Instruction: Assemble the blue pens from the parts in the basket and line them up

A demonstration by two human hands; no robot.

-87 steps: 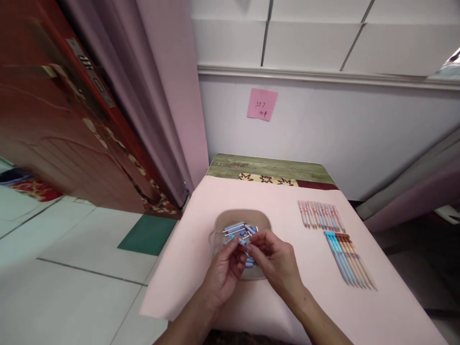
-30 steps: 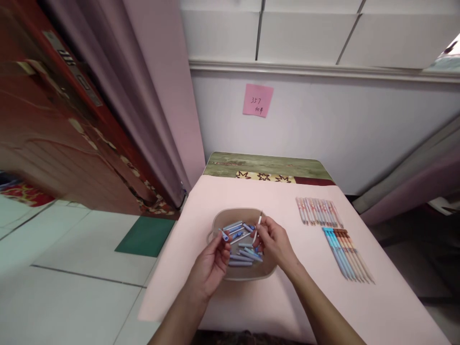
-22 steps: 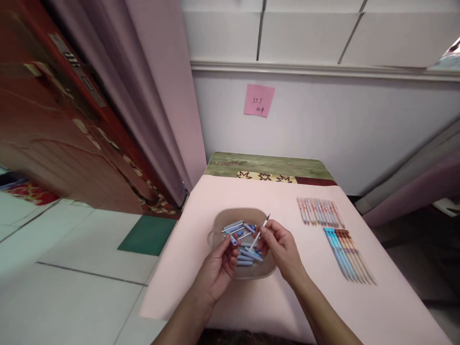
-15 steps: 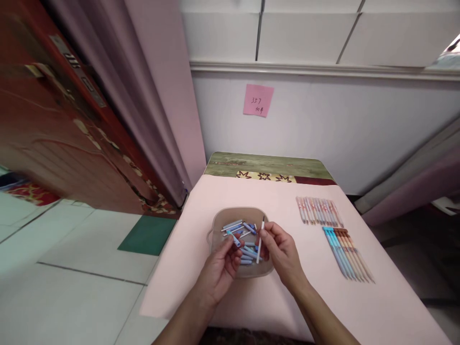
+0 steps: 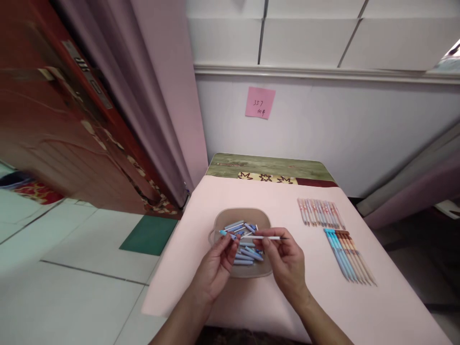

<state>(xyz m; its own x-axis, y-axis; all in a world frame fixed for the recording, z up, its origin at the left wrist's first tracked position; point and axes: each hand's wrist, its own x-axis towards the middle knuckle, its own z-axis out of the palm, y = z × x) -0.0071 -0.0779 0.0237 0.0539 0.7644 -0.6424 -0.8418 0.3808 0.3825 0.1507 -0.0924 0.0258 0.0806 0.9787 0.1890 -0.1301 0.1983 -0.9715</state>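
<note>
Between the fingertips of my left hand [image 5: 218, 261] is a short light-blue pen part [image 5: 223, 233], with a brighter blue end. My right hand [image 5: 287, 258] pinches a slim white pen refill [image 5: 275, 237], lying level with its dark tip to the right. The refill's left end is close to the blue part; I cannot tell if they touch. Both hands are over a beige plastic bin [image 5: 246, 272], which holds several blue pen barrels [image 5: 244, 262] and white refills, partly hidden by my fingers.
On the pink-covered table [image 5: 302, 297], a row of clear patterned pens [image 5: 321, 213] lies at the right. Nearer me is a row of blue pens [image 5: 340, 256] and brown-topped pens [image 5: 360, 258]. A pink note [image 5: 260, 102] is on the wall behind.
My right hand has turned the refill from nearly upright to level, its dark tip now to the right. My left hand has tilted the blue part towards the refill.
</note>
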